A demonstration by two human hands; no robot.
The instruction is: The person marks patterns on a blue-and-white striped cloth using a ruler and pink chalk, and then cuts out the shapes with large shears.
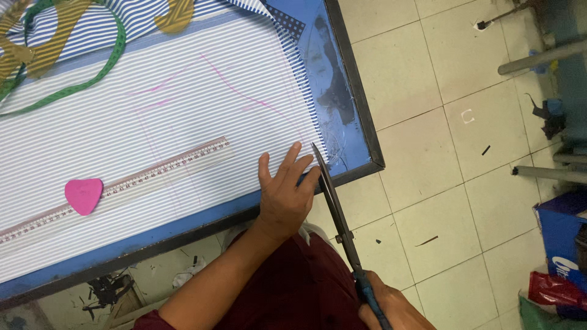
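Observation:
Blue-and-white striped fabric (pixel 183 122) lies flat on a blue-topped table (pixel 342 110), marked with faint pink chalk lines. My left hand (pixel 284 192) rests open, palm down, on the fabric's near right corner at the table's edge. My right hand (pixel 391 308) grips the blue handle of long dark scissors (pixel 333 201). Their blades point away from me, and the tip reaches the fabric's right edge beside my left fingers.
A clear ruler (pixel 122 183) lies diagonally on the fabric with a pink heart-shaped chalk piece (pixel 84 195) at its near side. A green measuring tape (pixel 92 67) and tan curved templates (pixel 174 15) sit at the far left. Tiled floor, metal legs and a blue box (pixel 559 235) lie to the right.

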